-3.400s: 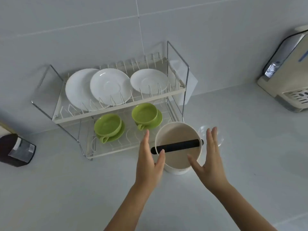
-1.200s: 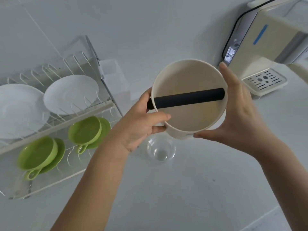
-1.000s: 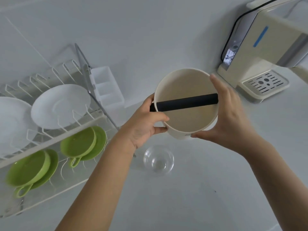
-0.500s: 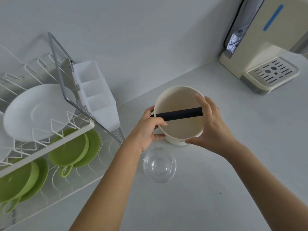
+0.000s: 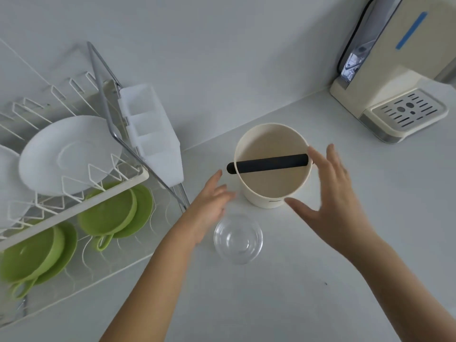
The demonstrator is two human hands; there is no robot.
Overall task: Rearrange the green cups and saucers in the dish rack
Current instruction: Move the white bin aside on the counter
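Both hands spread wide, empty: left hand [image 5: 209, 206], right hand [image 5: 330, 201] flank cream tub [image 5: 271, 191] on desk. Green cups [image 5: 108, 213] on saucers [image 5: 144, 213], rack's lower tier, 9 o'clock. Likely glazed, slick, chippable; grip handle.

- cream container [image 5: 271, 183] with a black bar [image 5: 267, 163] across its mouth stands on the white counter [image 5: 320, 292].
- left hand [image 5: 209, 206] and right hand [image 5: 330, 193] flank it, fingers spread, holding nothing.
- clear glass bowl [image 5: 238, 239] sits just in front.
- dish rack [image 5: 81, 208] at left holds two green cups on saucers [image 5: 111, 213] on its lower tier, white plates [image 5: 66, 154] above.
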